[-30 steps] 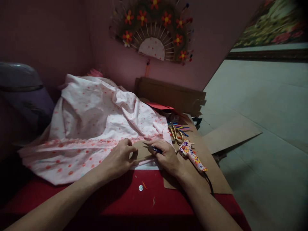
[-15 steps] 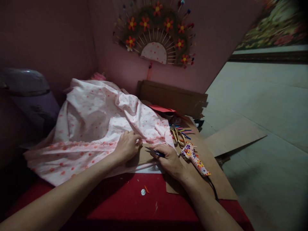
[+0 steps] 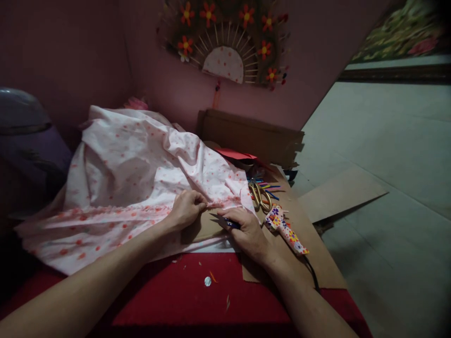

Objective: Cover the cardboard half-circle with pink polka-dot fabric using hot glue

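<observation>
A large white cloth with red dots (image 3: 141, 155) lies heaped over the table, with a frilly pinkish band along it. My left hand (image 3: 186, 206) pinches the edge of that band between thumb and fingers. Just right of it, my right hand (image 3: 246, 230) is closed around small dark-blue snips (image 3: 227, 222), their pointed blades apart and aimed left. Beneath both hands lies a tan cardboard piece (image 3: 202, 227), partly under the cloth.
Gold-handled scissors (image 3: 260, 196), coloured sticks (image 3: 269, 188) and a flowered glue gun (image 3: 287, 230) with a black cord lie on cardboard (image 3: 317, 258) at the right. A small silvery disc (image 3: 207, 281) and scraps dot the red table cover (image 3: 169, 300). Cardboard (image 3: 246, 134) stands behind.
My left hand has drawn its fingers into a tighter pinch on the cloth's band. My right hand holds the snips in nearly the same place. The whole view has shifted slightly.
</observation>
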The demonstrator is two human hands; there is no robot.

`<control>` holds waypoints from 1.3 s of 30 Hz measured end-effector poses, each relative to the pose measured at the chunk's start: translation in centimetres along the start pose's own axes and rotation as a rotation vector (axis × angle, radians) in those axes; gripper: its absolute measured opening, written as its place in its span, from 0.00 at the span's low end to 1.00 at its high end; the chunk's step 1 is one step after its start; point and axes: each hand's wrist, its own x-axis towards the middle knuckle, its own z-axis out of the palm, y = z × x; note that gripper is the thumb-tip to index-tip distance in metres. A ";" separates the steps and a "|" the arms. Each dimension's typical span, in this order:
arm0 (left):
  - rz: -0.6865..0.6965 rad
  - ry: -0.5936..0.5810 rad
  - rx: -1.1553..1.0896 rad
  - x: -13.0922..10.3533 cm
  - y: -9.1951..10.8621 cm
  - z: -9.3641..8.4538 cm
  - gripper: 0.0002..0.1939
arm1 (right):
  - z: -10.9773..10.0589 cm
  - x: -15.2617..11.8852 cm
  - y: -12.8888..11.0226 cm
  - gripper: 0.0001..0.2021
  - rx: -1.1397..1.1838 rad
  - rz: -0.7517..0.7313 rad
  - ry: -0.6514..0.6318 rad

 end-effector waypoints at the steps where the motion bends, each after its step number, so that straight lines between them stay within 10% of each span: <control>1: 0.004 -0.007 -0.014 -0.1 0.0 0.0 0.08 | 0.0 0.0 0.0 0.14 0.003 0.002 0.000; 21: 0.290 0.235 0.159 -1.6 0.5 -0.6 0.05 | -0.3 0.3 -0.3 0.10 0.067 0.050 -0.006; 30: 0.532 -0.213 -0.035 -4.2 2.1 -0.4 0.07 | -0.5 0.7 -0.5 0.12 0.303 0.213 -0.001; 39: 0.559 -0.262 0.054 -4.2 1.9 -0.4 0.07 | -0.9 0.9 -0.8 0.17 0.796 0.428 0.710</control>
